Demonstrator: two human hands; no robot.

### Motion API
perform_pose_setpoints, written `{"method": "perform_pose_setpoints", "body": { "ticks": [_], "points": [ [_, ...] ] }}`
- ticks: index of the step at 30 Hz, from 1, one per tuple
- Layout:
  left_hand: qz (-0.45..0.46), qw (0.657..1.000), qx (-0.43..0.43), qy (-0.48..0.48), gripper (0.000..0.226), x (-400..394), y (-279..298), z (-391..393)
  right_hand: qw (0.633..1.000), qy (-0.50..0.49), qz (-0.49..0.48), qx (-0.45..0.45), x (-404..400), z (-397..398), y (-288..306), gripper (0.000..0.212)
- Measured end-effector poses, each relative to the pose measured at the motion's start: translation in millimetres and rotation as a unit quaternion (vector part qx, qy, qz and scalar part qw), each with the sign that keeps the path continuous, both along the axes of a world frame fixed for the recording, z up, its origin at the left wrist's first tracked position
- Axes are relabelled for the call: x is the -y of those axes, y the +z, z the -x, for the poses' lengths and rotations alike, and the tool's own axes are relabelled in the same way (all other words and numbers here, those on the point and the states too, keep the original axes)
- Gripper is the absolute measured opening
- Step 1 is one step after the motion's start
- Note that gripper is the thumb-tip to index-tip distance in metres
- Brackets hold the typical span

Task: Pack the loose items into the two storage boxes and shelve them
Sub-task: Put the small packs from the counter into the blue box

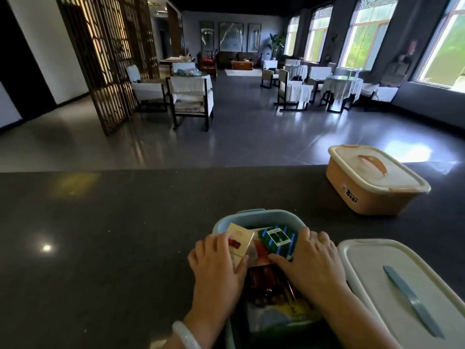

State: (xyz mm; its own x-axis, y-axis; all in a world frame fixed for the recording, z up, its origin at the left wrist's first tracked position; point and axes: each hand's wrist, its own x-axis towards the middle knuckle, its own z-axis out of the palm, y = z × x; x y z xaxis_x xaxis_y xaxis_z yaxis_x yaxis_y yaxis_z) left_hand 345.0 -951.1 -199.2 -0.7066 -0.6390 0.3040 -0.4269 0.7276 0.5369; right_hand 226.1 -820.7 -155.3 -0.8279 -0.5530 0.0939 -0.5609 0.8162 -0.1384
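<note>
Blue box (pixel 254 216) sits open at near centre of the dark counter (pixel 100 222), packed w/ small packets. Left hand (pixel 217 267) lies flat on a cream packet (pixel 237 240) at the box's left side, fingers straight & slightly spread. Right hand (pixel 305 260) rests on the right side, fingers straight over a green packet (pixel 276 238) & the rim. White lid w/ blue handle (pixel 407 293) lies just right of the box. Orange box (pixel 372 180), lid on, stands far right, well apart.
</note>
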Motion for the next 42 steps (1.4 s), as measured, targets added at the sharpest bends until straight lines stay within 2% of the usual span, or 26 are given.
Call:
{"method": "perform_pose_setpoints", "body": {
  "ticks": [5, 9, 13, 17, 19, 24, 42],
  "points": [
    [-0.004, 1.000, -0.011, 0.006, 0.055, 0.8, -5.6, 0.5, 0.998, 0.011, -0.053, -0.026, 8.9, 10.5, -13.7, 0.077],
    [-0.001, 1.000, -0.015, -0.003, 0.055, 2.2, -8.1, 0.6, 0.998, 0.028, -0.056, -0.001, 5.8, 17.5, -20.0, 0.081],
    [0.006, 1.000, -0.021, -0.011, 0.055, 4.3, -10.4, -0.1, 0.994, 0.105, 0.014, 0.036, -13.5, 32.6, -16.9, 0.064],
    [0.013, 1.000, -0.017, -0.003, 0.056, 4.7, -11.1, 1.4, 0.981, 0.180, -0.033, 0.069, -26.3, 57.4, -22.9, 0.073],
    [0.017, 1.000, -0.014, -0.002, 0.056, 4.0, -11.5, 1.6, 0.977, 0.191, -0.035, 0.087, -26.6, 66.5, -26.9, 0.070],
    [0.024, 1.000, -0.016, -0.002, 0.056, 3.9, -13.2, 1.6, 0.979, 0.182, 0.005, 0.089, -19.9, 69.9, -33.7, 0.058],
    [0.039, 0.999, 0.007, -0.003, 0.057, 1.8, -11.5, 1.4, 0.990, 0.137, -0.035, 0.021, -10.6, 55.9, -32.9, 0.074]
  ]
}}
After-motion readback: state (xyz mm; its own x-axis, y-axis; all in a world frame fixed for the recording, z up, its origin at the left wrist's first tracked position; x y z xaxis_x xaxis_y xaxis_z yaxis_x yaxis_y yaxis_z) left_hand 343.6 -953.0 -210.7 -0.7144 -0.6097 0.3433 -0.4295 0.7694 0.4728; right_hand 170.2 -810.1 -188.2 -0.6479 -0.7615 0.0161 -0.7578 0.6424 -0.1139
